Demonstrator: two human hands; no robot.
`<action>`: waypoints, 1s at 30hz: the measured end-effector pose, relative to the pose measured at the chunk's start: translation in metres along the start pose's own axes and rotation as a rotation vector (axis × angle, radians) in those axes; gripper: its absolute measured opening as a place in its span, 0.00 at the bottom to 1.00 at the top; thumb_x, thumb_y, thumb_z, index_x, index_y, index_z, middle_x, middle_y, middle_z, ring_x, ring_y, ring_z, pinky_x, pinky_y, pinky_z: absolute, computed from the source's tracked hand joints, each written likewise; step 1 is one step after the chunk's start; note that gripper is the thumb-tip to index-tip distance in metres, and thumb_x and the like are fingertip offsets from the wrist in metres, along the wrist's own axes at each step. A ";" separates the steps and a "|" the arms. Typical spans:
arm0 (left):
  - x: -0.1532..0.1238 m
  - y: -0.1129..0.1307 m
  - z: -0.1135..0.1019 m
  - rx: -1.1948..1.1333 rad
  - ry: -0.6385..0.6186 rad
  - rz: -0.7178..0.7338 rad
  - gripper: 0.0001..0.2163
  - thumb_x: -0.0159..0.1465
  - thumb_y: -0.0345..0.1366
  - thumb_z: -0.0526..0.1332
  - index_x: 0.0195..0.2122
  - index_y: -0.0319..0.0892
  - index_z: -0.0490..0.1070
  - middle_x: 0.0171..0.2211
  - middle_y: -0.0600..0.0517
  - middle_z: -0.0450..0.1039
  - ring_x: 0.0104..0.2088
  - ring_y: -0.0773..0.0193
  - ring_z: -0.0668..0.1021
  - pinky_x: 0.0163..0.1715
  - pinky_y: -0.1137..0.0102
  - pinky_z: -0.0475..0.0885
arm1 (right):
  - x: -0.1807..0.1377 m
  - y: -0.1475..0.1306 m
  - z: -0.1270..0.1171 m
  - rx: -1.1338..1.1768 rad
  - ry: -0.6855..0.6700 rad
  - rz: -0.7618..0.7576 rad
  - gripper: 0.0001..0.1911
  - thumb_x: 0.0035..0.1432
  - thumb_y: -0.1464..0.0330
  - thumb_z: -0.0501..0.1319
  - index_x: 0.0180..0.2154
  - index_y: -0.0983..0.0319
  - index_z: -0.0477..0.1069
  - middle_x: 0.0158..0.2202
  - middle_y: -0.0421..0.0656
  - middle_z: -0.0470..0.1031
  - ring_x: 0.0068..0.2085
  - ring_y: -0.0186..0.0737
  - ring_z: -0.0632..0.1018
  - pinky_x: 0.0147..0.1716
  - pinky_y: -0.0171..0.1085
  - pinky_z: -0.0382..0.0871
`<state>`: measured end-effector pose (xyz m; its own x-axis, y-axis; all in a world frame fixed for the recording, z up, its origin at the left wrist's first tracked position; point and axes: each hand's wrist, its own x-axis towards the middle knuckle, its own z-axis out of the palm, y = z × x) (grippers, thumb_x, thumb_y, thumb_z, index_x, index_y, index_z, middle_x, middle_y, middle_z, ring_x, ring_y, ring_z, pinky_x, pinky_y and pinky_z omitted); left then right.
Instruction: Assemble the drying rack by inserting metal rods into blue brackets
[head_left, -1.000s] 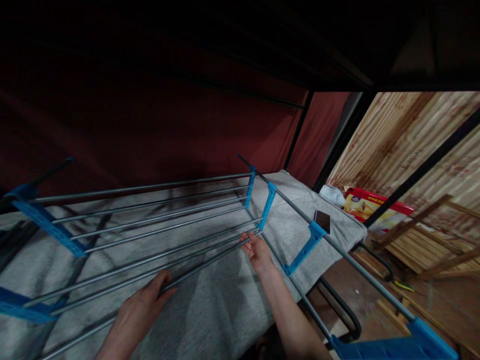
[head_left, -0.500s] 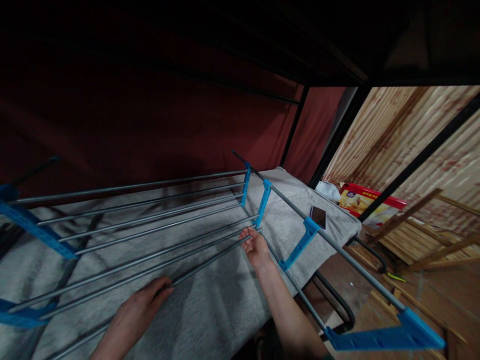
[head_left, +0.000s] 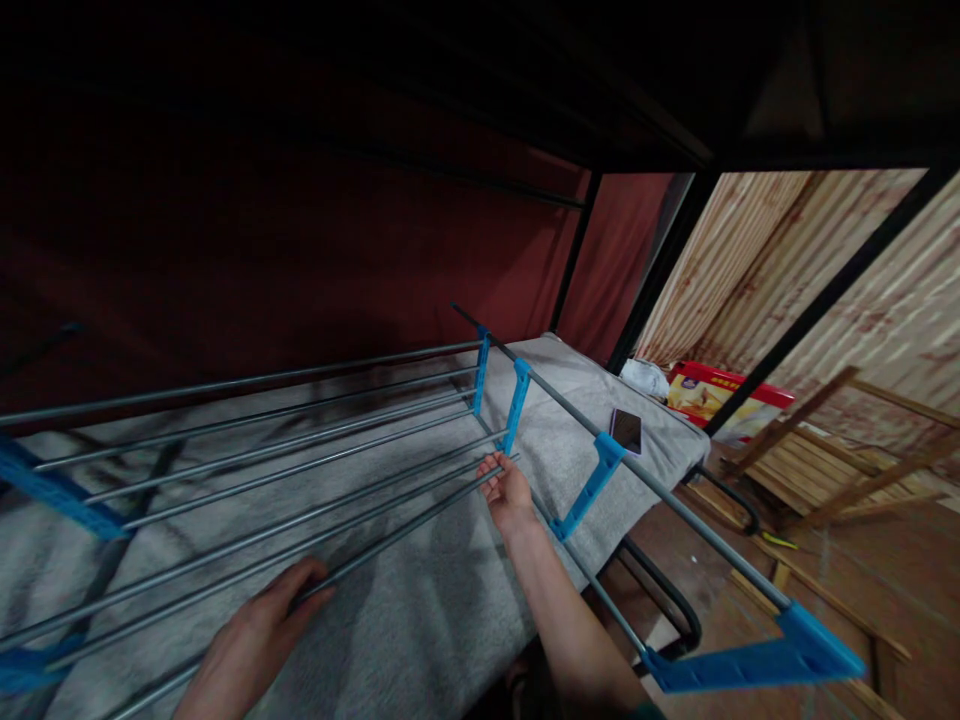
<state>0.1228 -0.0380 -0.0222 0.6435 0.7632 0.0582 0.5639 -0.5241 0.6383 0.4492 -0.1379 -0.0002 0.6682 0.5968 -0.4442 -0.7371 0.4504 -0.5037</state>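
Observation:
A rack of grey metal rods joined by blue plastic brackets lies on its side on a grey blanket (head_left: 420, 600). My left hand (head_left: 259, 635) is closed around the nearest loose-looking metal rod (head_left: 397, 535), with the thumb along its upper side. Near that rod's far end, my right hand (head_left: 506, 492) pinches it from below, palm up. The rod tip is close to a blue bracket (head_left: 517, 400); whether it touches is hard to see. Another blue bracket (head_left: 589, 490) stands to the right of my right hand. At the left is a further blue bracket (head_left: 60, 490).
A phone (head_left: 626, 431) lies on the blanket at the right. Beyond the bed edge are a red and yellow box (head_left: 720, 395), a wooden frame (head_left: 810, 460) and a corrugated wall (head_left: 817, 270). Black metal posts (head_left: 667, 270) and a dark red wall surround the bed.
The view has shifted slightly, so the rack's right part appears further left. Both hands keep their hold on the rod; my left hand sits slightly lower and further left in the picture.

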 end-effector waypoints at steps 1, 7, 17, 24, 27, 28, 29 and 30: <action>0.000 -0.001 0.000 -0.007 0.005 0.003 0.17 0.59 0.54 0.58 0.39 0.49 0.74 0.39 0.52 0.79 0.38 0.57 0.81 0.38 0.70 0.75 | 0.000 -0.001 0.000 0.008 -0.004 -0.005 0.07 0.63 0.70 0.56 0.32 0.62 0.70 0.26 0.39 0.77 0.26 0.30 0.78 0.30 0.29 0.75; 0.002 0.003 -0.002 -0.020 -0.005 0.005 0.18 0.57 0.56 0.58 0.38 0.49 0.77 0.38 0.52 0.80 0.39 0.56 0.81 0.41 0.70 0.76 | 0.000 -0.009 -0.003 0.126 0.047 0.029 0.22 0.69 0.60 0.45 0.35 0.63 0.72 0.32 0.45 0.79 0.32 0.35 0.81 0.33 0.34 0.77; 0.004 0.005 -0.007 -0.025 -0.031 -0.067 0.15 0.55 0.50 0.59 0.38 0.49 0.75 0.38 0.53 0.80 0.39 0.57 0.81 0.38 0.72 0.76 | 0.009 -0.013 -0.005 0.193 0.007 -0.034 0.15 0.67 0.66 0.52 0.29 0.60 0.69 0.25 0.38 0.74 0.27 0.31 0.78 0.33 0.32 0.76; 0.001 -0.020 -0.008 0.003 0.005 -0.078 0.17 0.54 0.52 0.58 0.37 0.49 0.75 0.38 0.51 0.80 0.40 0.55 0.81 0.41 0.70 0.76 | 0.012 -0.025 -0.008 0.185 0.032 -0.073 0.13 0.66 0.65 0.55 0.28 0.60 0.69 0.24 0.37 0.73 0.27 0.31 0.77 0.32 0.32 0.75; -0.001 -0.022 -0.010 0.011 0.006 -0.069 0.18 0.54 0.54 0.58 0.37 0.49 0.76 0.40 0.51 0.80 0.42 0.54 0.81 0.45 0.68 0.76 | 0.010 -0.028 -0.008 0.173 0.030 -0.093 0.11 0.65 0.66 0.55 0.30 0.59 0.71 0.24 0.38 0.74 0.27 0.32 0.78 0.33 0.32 0.75; -0.001 -0.022 -0.011 0.017 0.012 -0.065 0.18 0.54 0.54 0.59 0.37 0.49 0.77 0.41 0.51 0.80 0.43 0.53 0.81 0.46 0.68 0.76 | 0.009 -0.029 -0.007 0.160 0.024 -0.104 0.10 0.64 0.67 0.55 0.31 0.59 0.71 0.25 0.38 0.74 0.28 0.32 0.78 0.33 0.33 0.76; -0.002 -0.020 -0.012 0.024 0.021 -0.060 0.19 0.54 0.55 0.59 0.38 0.49 0.77 0.41 0.51 0.80 0.43 0.53 0.81 0.46 0.67 0.76 | 0.008 -0.029 -0.007 0.148 0.015 -0.111 0.09 0.64 0.68 0.55 0.31 0.59 0.71 0.25 0.38 0.75 0.28 0.33 0.78 0.33 0.34 0.76; -0.002 -0.019 -0.012 0.034 0.030 -0.052 0.19 0.54 0.55 0.59 0.38 0.49 0.77 0.42 0.51 0.80 0.44 0.52 0.81 0.47 0.67 0.75 | 0.007 -0.030 -0.006 0.145 0.008 -0.113 0.09 0.63 0.68 0.55 0.31 0.59 0.71 0.25 0.38 0.75 0.28 0.33 0.78 0.33 0.34 0.76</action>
<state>0.1043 -0.0252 -0.0256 0.5972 0.8006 0.0487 0.6137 -0.4951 0.6150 0.4769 -0.1513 0.0073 0.7480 0.5318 -0.3971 -0.6637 0.6057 -0.4390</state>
